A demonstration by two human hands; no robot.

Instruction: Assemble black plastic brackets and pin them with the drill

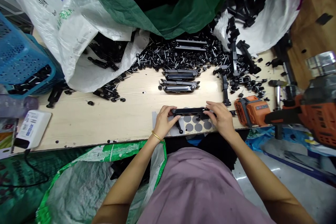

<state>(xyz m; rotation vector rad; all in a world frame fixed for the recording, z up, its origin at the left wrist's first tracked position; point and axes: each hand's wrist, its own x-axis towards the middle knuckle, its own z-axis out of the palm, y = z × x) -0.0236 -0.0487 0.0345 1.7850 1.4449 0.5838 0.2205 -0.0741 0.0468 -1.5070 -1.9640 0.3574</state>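
Between my two hands lies a long black plastic bar [189,111] near the front edge of the table. My left hand [165,120] pinches its left end, thumb below and fingers above. The right end is gripped by my right hand [219,117], thumb and fingertips closed on it. Under the bar is a sheet of round grey stickers [198,126], partly covered. A short black arm with a ball-like tip [179,127] sticks out below the bar, beside my left thumb. Farther back, two similar black bar assemblies [180,86] lie side by side.
Black knobs with metal screws [168,56] are heaped along the back, below a green bag [173,21]. White sacks [86,66] of black parts stand either side. An orange battery [251,110] and power drill [312,108] are on the right, a blue basket [23,56] left.
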